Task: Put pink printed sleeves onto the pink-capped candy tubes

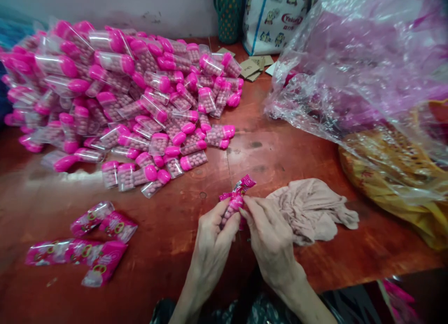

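Observation:
Near the front of the table, a small clear bottle of pink candy balls (230, 213) is in my left hand (209, 242), its fingers and thumb closed round it. A printed pink wrapper sleeve (245, 185) sticks up above the bottle's pink cap. My right hand (273, 235) pinches at the sleeve and cap from the right side; its fingertips partly hide the contact. How far the sleeve covers the bottle is hard to see. On the left lie several bottles in printed pink sleeves (105, 264).
A big heap of unsleeved candy bottles (140, 100) fills the back left. A beige cloth (315, 212) lies right of my hands. A plastic bag (336, 67) overhangs a yellow basket (392, 174). Cardboard pieces (250, 68) and a white bag (268, 20) are at the back.

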Motion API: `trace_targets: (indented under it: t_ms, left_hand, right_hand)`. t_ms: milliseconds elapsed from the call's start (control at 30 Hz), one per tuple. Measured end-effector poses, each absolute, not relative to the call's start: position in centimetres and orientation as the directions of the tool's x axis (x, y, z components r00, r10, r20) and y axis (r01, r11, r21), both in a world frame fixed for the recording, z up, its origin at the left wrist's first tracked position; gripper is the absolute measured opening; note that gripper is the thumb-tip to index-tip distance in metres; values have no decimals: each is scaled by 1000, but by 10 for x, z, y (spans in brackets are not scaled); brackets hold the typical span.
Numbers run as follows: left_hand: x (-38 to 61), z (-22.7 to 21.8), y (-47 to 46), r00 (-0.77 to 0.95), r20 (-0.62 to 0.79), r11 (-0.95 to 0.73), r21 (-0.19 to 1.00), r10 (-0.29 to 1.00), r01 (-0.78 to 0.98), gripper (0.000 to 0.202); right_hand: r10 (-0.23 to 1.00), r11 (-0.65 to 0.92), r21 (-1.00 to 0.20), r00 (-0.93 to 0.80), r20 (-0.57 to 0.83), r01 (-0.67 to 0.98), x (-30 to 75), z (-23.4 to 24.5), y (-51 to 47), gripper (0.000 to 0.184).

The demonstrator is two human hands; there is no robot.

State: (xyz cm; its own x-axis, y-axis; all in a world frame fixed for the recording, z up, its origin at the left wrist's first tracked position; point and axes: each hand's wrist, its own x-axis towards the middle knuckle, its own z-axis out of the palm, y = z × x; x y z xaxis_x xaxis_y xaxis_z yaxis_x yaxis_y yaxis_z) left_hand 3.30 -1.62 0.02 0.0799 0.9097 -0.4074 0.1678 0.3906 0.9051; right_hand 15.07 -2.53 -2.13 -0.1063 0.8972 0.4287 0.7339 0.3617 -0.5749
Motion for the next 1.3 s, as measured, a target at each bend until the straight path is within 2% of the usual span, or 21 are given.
trace_targets:
  t_ms: [67,167,233,267,400,467,600,833,1100,1300]
  left_hand:
    - [33,1,-16,74,-373,352,913,925,206,10]
    - [32,1,-16,96,-339,304,914,936,268,12]
    - [32,0,-17,129,-306,253,914,943,317,13]
    - [32,-1,-18,151,-281,217,915,948,339,13]
    - [34,-3,-23,200,-183,98,923,963,373,16]
    - [36,-3,-25,200,-175,89,922,964,376,16]
    - [40,-3,-30,192,-191,107,920,963,376,16]
    - [48,-6,-33,174,-136,71,939,975,337,8]
    - [53,-7,-37,90,-111,73,935,990,346,8]
    - [53,-12,-38,90,-11,-25,920,996,392,16]
  right_hand:
    - [891,351,-590,-64,450,727,151,-21,-27,28]
    - [860,222,-611,143,490,760,157,-14,-25,38]
    - [855,143,-656,242,459,741,163,-9,-21,54]
    - [879,126,-701,249,407,702,167,-6,-18,55]
    - [963,133,-896,160,218,423,174,-6,-9,7]
    - [960,81,-936,227,167,343,172,-9,-9,8]
    - [917,-1,-946,377,128,325,161,-13,-10,14]
    - [849,-10,-916,487,204,402,152,-19,-7,16]
    - [870,-96,-970,492,27,223,151,-19,-6,19]
    - [888,-159,-986,444,-117,59,154,-16,-2,24]
